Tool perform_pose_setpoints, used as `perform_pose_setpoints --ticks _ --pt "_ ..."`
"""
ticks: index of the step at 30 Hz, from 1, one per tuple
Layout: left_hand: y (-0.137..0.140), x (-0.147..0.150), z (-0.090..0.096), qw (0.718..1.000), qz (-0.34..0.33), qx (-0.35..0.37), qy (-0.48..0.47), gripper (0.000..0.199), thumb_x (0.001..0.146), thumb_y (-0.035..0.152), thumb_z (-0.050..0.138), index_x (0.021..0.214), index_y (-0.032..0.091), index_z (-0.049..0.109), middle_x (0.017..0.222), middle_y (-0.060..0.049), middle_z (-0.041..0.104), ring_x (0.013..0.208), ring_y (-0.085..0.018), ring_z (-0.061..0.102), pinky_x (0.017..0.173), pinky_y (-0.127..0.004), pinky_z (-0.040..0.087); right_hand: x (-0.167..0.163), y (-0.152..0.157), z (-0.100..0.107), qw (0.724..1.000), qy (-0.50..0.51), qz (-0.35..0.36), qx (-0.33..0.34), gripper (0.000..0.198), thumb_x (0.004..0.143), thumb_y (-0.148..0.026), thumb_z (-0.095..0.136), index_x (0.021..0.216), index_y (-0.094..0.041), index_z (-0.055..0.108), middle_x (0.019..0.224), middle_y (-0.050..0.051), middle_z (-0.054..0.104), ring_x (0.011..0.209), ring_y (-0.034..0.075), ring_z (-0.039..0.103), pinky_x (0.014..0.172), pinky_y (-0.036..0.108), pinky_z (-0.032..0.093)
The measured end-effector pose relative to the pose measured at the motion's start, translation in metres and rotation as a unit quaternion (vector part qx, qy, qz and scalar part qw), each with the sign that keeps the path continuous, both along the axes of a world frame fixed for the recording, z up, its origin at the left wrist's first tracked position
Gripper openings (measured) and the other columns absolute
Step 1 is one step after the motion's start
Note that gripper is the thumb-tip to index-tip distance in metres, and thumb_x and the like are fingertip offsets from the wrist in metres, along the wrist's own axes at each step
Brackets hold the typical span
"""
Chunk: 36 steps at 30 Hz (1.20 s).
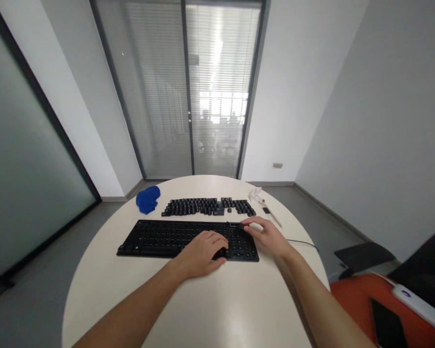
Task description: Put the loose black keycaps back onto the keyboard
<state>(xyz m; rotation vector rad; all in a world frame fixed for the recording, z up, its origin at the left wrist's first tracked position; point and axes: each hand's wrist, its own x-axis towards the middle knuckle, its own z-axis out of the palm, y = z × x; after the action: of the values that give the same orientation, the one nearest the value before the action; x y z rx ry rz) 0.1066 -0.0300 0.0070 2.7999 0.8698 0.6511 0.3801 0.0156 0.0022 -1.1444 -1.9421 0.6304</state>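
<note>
A black keyboard [155,238] lies on the round table, with most of its keycaps off and the switches bare. My left hand [203,252] rests on its lower right part, fingers curled and thumb below; a dark thing between them is too hidden to name. At the keyboard's upper right corner is my right hand [266,234], its thumb and fingers pinched together at a small black piece [241,225]. Behind the keyboard, many loose black keycaps [192,206] are laid out in keyboard order. One single keycap [229,210] sits apart among them.
A blue cloth [147,199] lies at the table's back left. Crumpled white tissue [255,194] and a thin stick-like tool [273,215] lie at the back right. A black cable [300,241] runs over the right edge. An orange chair [358,295] holds a phone [387,324] and a white power strip [420,307].
</note>
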Motion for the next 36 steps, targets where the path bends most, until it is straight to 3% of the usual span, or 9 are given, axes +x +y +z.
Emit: perform_pose_setpoints --ticks 3,6,16,21,25,30,36 --pt "-0.001 0.002 -0.001 0.999 0.031 -0.004 -0.006 0.025 0.091 0.026 0.064 0.114 0.02 0.059 0.116 -0.006 0.067 0.109 -0.024 0.06 0.097 -0.039 0.045 -0.007 -0.01 0.005 0.996 -0.006 0.079 -0.04 0.026 0.087 -0.04 0.069 0.106 -0.023 0.075 0.106 0.007 0.074 0.099 0.024 0.067 0.094 0.04 0.05" --pt "-0.002 0.003 -0.002 0.999 0.044 0.002 -0.001 0.027 0.093 0.028 0.063 0.118 0.02 0.059 0.116 -0.007 0.066 0.108 -0.024 0.06 0.095 -0.039 0.047 -0.013 -0.013 0.006 0.992 -0.04 0.12 -0.024 0.018 0.084 -0.037 0.072 0.096 -0.025 0.078 0.099 0.006 0.075 0.097 0.024 0.067 0.092 0.039 0.05" --pt "0.0 0.002 -0.006 0.999 0.034 0.025 0.013 0.028 0.094 0.03 0.062 0.121 0.021 0.061 0.12 -0.006 0.066 0.112 -0.025 0.059 0.096 -0.04 0.048 -0.017 -0.011 0.006 0.987 -0.092 0.128 0.009 0.019 0.08 -0.032 0.076 0.097 -0.024 0.078 0.094 0.006 0.073 0.091 0.023 0.065 0.088 0.037 0.05" --pt "0.0 0.003 -0.006 0.999 0.045 0.024 0.012 0.036 0.093 0.03 0.063 0.128 0.02 0.058 0.124 -0.007 0.064 0.113 -0.025 0.058 0.097 -0.042 0.048 -0.013 -0.015 0.01 0.989 -0.074 0.123 -0.035 0.023 0.082 -0.039 0.075 0.098 -0.024 0.08 0.1 0.008 0.074 0.106 0.027 0.065 0.095 0.04 0.049" --pt "0.001 0.002 -0.005 0.999 0.031 0.029 0.025 0.041 0.095 0.029 0.06 0.136 0.023 0.054 0.124 -0.007 0.063 0.113 -0.025 0.057 0.097 -0.042 0.048 -0.009 -0.015 0.011 0.984 -0.072 0.136 -0.087 0.02 0.079 -0.043 0.077 0.087 -0.025 0.082 0.095 0.007 0.077 0.121 0.03 0.058 0.103 0.043 0.045" --pt "0.001 0.001 -0.004 0.999 0.013 0.041 0.032 0.04 0.097 0.029 0.057 0.137 0.028 0.056 0.122 -0.006 0.062 0.113 -0.024 0.056 0.096 -0.041 0.048 -0.008 -0.012 0.01 0.981 -0.077 0.156 -0.084 0.02 0.079 -0.046 0.077 0.083 -0.027 0.082 0.086 0.005 0.079 0.117 0.029 0.06 0.106 0.045 0.043" --pt "0.0 0.001 -0.004 0.998 0.012 0.048 0.027 0.036 0.098 0.028 0.055 0.134 0.029 0.06 0.122 -0.006 0.062 0.112 -0.024 0.056 0.096 -0.041 0.048 -0.011 -0.016 0.012 0.982 -0.081 0.147 -0.09 0.017 0.077 -0.042 0.078 0.074 -0.025 0.081 0.085 0.006 0.078 0.111 0.027 0.061 0.097 0.041 0.048"
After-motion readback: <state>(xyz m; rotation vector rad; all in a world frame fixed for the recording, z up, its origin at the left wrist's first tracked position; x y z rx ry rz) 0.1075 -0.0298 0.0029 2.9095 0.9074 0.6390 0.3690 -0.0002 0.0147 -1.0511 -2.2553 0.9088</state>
